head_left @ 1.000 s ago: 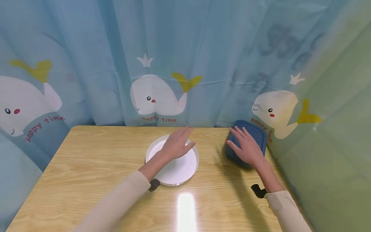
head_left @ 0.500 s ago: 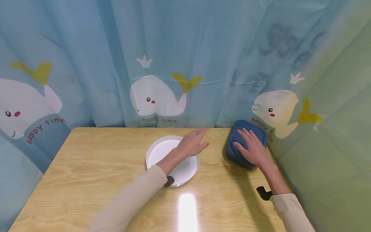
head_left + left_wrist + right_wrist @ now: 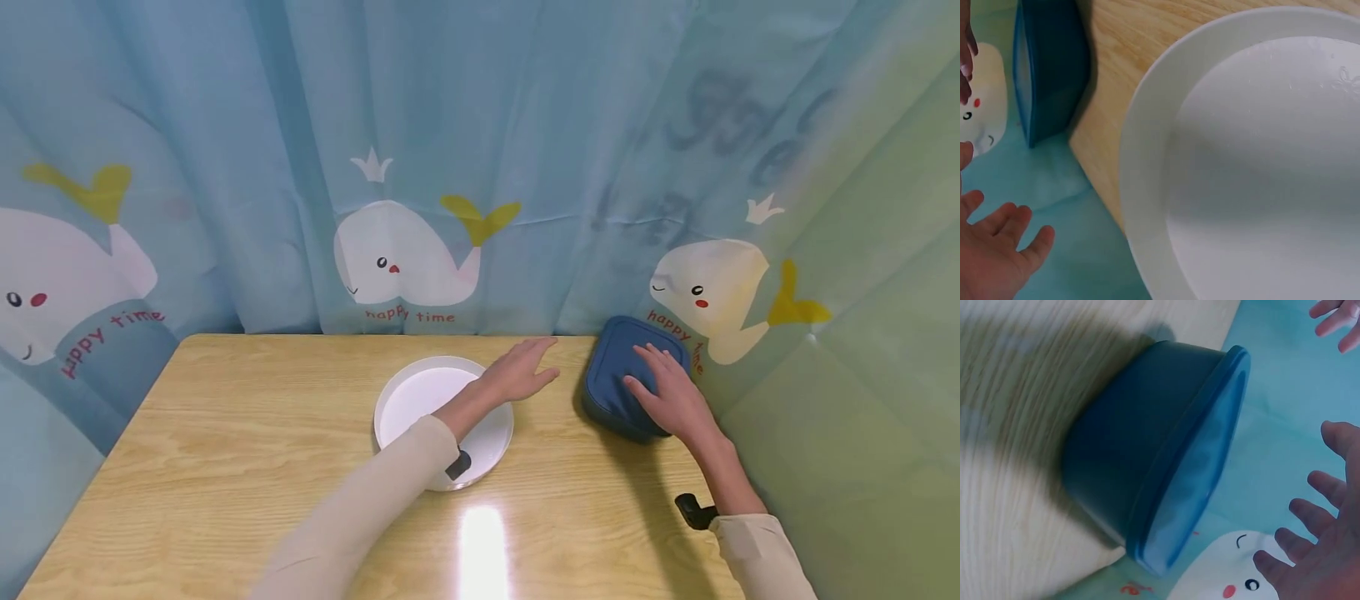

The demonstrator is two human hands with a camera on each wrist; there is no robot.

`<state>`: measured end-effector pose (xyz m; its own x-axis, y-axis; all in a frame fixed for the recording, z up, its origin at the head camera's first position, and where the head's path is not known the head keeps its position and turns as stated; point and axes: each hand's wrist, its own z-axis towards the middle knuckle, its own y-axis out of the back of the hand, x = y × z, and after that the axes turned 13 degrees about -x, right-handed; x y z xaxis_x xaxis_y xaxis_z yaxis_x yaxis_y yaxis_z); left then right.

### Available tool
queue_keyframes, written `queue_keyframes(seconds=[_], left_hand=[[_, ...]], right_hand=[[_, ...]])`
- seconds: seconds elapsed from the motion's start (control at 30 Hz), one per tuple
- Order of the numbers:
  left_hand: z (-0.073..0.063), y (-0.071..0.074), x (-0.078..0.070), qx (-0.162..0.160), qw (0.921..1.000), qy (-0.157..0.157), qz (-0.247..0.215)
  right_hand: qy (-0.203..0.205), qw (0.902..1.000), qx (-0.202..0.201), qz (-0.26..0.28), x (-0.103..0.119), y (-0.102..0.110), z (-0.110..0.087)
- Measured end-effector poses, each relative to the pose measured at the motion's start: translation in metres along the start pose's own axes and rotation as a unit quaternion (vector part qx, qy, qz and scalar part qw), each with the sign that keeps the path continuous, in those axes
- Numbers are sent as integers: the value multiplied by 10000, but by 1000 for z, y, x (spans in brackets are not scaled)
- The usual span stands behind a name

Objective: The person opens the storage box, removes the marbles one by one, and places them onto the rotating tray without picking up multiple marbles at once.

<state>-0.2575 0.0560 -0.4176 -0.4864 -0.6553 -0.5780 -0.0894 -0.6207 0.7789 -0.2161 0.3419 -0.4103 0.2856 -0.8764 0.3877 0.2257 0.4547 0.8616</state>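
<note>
A blue lidded box stands at the back right of the table, lid on; its side shows in the right wrist view. My right hand hovers over the right part of its lid, fingers spread and holding nothing. To the box's left, my left hand is in the air with straight fingers, also holding nothing. Below my left forearm lies a round white dish with a low rim, partly covered by the sleeve in the head view. The left wrist view shows the dish's inside with nothing in it.
The wooden table ends at a blue curtain printed with whales. A greenish curtain runs along the right side, close to the box and my right arm. A bright light reflection lies on the table's front.
Both hands have moved to the right. My left hand has gone from above the dish to the gap beside the box; my right hand has shifted across the lid. Dish and box stay put.
</note>
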Motion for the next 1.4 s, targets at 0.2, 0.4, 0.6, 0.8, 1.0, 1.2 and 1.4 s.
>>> queue_keyframes(seconds=[0.2,0.4,0.6,0.8,1.0,1.2,1.4], left_hand=[[11,-13,2,104,9998,121,-98],[22,-25,-3,125,9997,43,-193],[27,-39,-8,245,9993,68,-283],[33,-49,-13,246,9984,217,-456],[40,-57,-25,409,9973,292,-540],[48,-66,-32,454,9978,253,-414],[50,-72,-32,544,9973,360,-333]], right_hand=[[-174,9998,56,126,-11,-2,-3],[-315,9993,21,204,-20,-4,-8],[-495,9985,29,243,-28,-6,-13],[-668,9972,-132,321,-36,-6,-17],[-700,9964,-351,316,-48,-7,-28],[-793,9953,-449,311,-56,-8,-33],[-884,9949,-372,320,-57,-10,-32]])
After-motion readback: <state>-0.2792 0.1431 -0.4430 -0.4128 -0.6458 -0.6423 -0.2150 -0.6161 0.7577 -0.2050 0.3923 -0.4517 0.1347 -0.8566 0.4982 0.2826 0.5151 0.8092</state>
